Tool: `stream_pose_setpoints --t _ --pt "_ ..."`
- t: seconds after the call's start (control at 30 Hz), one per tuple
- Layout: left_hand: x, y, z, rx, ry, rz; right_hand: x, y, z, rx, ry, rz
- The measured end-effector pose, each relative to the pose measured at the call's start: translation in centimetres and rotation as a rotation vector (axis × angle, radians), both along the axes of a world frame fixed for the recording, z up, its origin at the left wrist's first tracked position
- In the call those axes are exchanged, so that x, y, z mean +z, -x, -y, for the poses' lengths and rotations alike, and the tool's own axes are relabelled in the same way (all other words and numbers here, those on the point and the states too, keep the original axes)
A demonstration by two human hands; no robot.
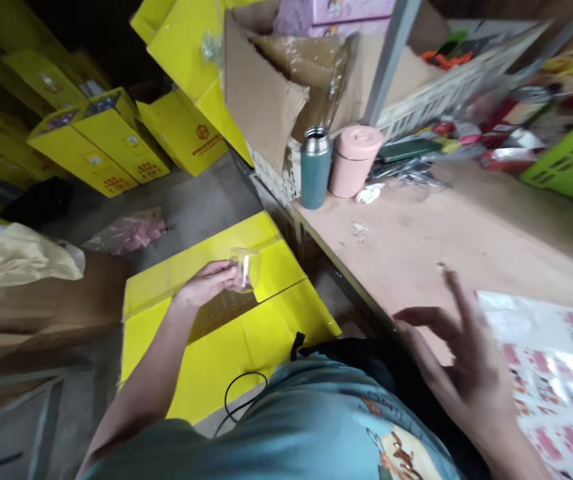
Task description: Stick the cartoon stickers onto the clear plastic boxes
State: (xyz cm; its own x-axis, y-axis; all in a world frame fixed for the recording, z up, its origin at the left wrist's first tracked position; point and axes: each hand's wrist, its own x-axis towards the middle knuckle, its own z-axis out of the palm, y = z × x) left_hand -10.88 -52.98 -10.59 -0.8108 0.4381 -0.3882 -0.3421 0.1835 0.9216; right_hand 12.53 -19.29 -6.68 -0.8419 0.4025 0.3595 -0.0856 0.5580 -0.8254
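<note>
A small clear plastic cup-like piece (247, 270) is pinched in my left hand (215, 280), above the open yellow carton (266, 333) on the floor to my left. Motion blurs its outline, so its exact kind is unclear. My right hand (466, 360) hovers at the table's front edge with its fingers spread and nothing in them. Beside that hand lies a sheet of printed stickers (561, 380) with pink and red pictures, its surface glossy.
On the table (406, 240) stand a green bottle without a lid (315, 170) and a pink cup (355, 163). Behind them are a torn cardboard box (261, 93) and a white crate (416, 103). A green basket (571, 160) sits at right. Yellow cartons (106, 147) crowd the far left.
</note>
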Motion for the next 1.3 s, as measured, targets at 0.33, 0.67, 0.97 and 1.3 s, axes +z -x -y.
stream_pose_setpoints --t 0.33,0.67,0.97,1.3 --pt "2.7 -11.1 -27.3 -0.337 -0.55 0.367 2.7 -7.5 -0.9 0.195 1.069 -0.164" --pt "3.4 -19.0 -35.1 -0.564 -0.556 0.513 0.8 -12.6 -2.2 0.154 1.31 -0.41" --pt "3.1 -20.4 -36.4 -0.614 -0.54 0.441 -1.1 -12.6 -3.0 0.131 1.437 -0.529" --pt "2.5 -19.9 -36.6 -0.607 -0.505 0.407 -2.4 -12.1 -3.8 0.185 1.513 -0.534"
